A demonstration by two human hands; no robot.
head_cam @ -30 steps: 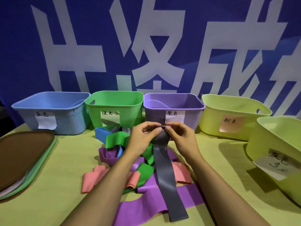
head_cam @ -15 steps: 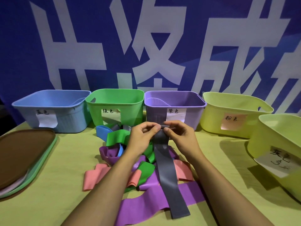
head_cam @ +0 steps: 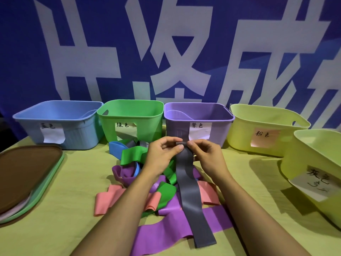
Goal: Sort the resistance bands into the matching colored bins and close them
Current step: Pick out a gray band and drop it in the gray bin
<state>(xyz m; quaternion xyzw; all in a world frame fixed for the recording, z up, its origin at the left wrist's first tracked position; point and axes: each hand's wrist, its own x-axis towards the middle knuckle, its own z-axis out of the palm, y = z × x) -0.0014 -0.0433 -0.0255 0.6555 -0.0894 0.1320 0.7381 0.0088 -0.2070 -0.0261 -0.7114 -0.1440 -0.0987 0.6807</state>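
A long grey resistance band (head_cam: 191, 198) hangs from both my hands over a pile of bands. My left hand (head_cam: 162, 156) and my right hand (head_cam: 206, 156) pinch its top end together in front of the purple bin (head_cam: 217, 115). The band's lower end lies on a purple band (head_cam: 166, 235). Green (head_cam: 132, 154), pink (head_cam: 108, 198) and blue (head_cam: 115, 147) bands lie tangled beneath. The blue bin (head_cam: 33, 122), green bin (head_cam: 147, 121), a yellow-green bin with a pink label (head_cam: 245, 133) and a yellow-green bin with a grey label (head_cam: 299, 161) stand open.
A stack of lids (head_cam: 27, 174), brown on top with a green one under it, lies at the left table edge. The bins line the back and right of the yellow-green tablecloth (head_cam: 73, 209). A blue banner (head_cam: 110, 34) hangs behind.
Both hands keep pinching the grey band's top end in almost the same place; the band barely shifts.
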